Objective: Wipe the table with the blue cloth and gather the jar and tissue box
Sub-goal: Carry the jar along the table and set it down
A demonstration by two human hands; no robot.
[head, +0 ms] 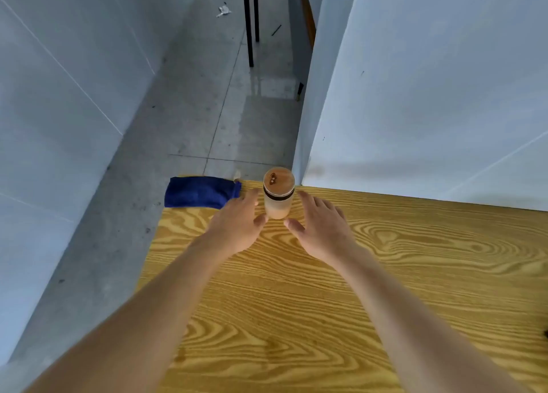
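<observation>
Near the far edge of the wooden table (pixel 355 289), a jar (pixel 278 197) is seen standing upright. Its lid is brown and round, a dark band runs under the lid, and its frosted side looks pale orange. Both arms are stretched out toward it. The left hand (pixel 237 223) is held just beside the jar on its left, with the fingers spread and relaxed, and nothing is held in it. Its thumb tip is very close to the bottom of the jar, but it cannot be told if they touch. The right hand (pixel 321 229) is held just beside the jar on its right, also spread wide, and nothing is held in it either. A blue cloth (pixel 201 195) is laid folded at the far left corner of the table, and part of it hangs over the edge. Grey floor (pixel 189 111) and pale walls (pixel 430 96) are seen past the table. Black chair legs (pixel 250 22) are seen farther back on the floor.
</observation>
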